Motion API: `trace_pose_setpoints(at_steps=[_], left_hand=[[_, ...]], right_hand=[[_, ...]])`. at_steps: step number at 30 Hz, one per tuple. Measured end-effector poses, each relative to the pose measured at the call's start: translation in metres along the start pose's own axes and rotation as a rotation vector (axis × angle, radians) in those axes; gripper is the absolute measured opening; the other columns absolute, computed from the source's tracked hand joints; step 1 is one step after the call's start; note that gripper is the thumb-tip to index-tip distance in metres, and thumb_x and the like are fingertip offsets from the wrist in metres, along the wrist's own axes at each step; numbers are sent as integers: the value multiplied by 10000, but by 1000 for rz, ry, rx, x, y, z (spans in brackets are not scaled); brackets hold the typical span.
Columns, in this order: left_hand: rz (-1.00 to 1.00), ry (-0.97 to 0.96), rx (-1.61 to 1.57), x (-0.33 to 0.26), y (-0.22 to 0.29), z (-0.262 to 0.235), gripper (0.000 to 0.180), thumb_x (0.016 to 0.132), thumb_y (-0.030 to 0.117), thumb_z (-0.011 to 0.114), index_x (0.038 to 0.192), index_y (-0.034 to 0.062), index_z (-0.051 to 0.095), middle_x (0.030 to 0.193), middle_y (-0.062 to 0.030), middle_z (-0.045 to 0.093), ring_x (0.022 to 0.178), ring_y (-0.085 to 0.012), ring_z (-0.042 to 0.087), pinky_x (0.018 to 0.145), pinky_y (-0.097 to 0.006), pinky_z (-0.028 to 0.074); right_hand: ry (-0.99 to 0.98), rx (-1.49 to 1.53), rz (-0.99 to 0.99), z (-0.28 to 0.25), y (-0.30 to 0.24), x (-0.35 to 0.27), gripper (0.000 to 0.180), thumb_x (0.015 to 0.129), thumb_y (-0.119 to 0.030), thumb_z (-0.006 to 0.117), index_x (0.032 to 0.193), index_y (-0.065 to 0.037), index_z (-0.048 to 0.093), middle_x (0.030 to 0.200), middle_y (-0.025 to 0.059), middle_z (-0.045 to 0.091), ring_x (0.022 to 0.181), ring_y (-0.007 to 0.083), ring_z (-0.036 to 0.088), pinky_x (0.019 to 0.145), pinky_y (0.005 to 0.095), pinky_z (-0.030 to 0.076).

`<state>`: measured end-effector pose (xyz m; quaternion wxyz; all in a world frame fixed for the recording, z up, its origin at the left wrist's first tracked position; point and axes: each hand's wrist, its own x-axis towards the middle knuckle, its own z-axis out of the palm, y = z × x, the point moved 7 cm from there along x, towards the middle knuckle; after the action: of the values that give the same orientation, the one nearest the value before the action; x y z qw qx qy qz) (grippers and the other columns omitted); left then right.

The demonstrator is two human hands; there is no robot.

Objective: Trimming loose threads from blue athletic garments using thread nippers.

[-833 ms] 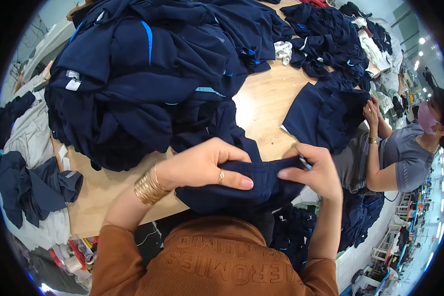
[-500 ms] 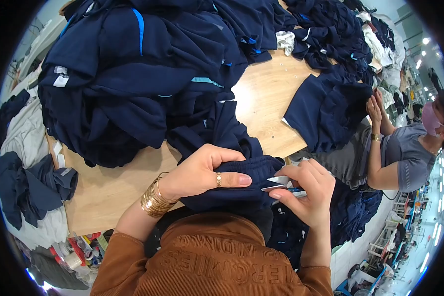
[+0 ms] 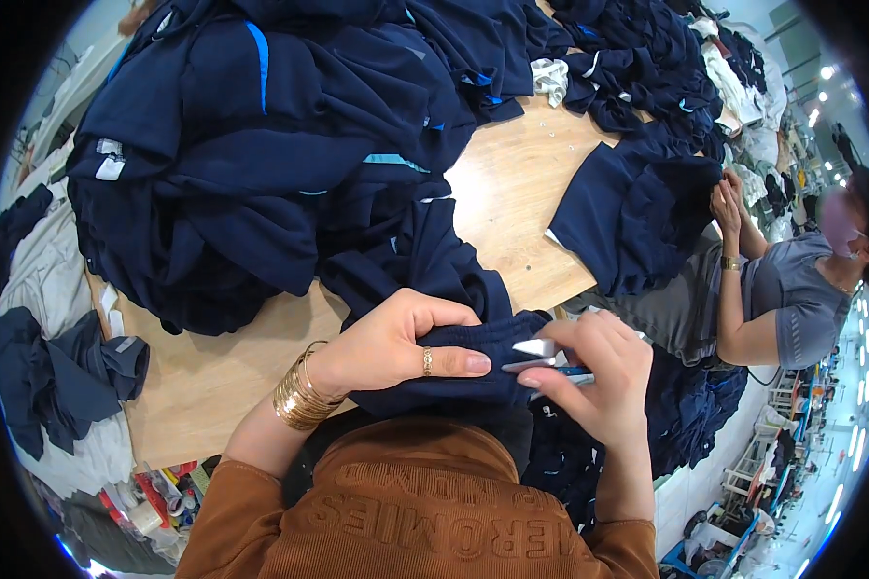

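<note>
My left hand [image 3: 406, 345] is closed on the gathered waistband of a navy garment [image 3: 500, 340], its thumb lying on top of the cloth. In my right hand [image 3: 601, 374] I hold a pair of thread snips [image 3: 535, 355] between thumb and fingers. The two pale blades stand apart and point left, over the right part of the waistband, close to my left thumb. Whether a thread lies between the blades is too small to tell. The garment spreads from under my hands toward the table.
A large heap of navy garments [image 3: 212, 174] covers the left and far part of the wooden table [image 3: 507, 183]. At the right a co-worker [image 3: 772, 280] handles another navy garment [image 3: 637, 217]. More navy clothes [image 3: 695, 415] lie low at the right, and grey and white cloth [image 3: 53, 261] at the left.
The snips and my right hand have shifted slightly left over the waistband. My left hand keeps its hold. The whole view has moved a little.
</note>
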<state>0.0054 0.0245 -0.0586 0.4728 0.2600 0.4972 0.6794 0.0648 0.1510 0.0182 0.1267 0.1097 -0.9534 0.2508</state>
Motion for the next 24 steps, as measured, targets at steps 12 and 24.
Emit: trace_pose_setpoints(at_steps=[12,24], left_hand=[[26,8,-59,2,-5,3,257,748,87,728,955,-28,627,846,1,641,772,-29,554,722,-177,449],[10,-21,-77,4,-10,6,272,777,149,711,964,-25,618,839,8,622,758,-37,527,716,-190,440]], right_hand=[[-85,39,-6,0,-2,-13,229,678,-245,730,781,-74,617,630,24,548,515,186,487,471,278,380],[-99,-120,-65,-4,-16,-9,256,642,-285,724,734,-74,612,572,29,484,490,188,447,450,278,348]])
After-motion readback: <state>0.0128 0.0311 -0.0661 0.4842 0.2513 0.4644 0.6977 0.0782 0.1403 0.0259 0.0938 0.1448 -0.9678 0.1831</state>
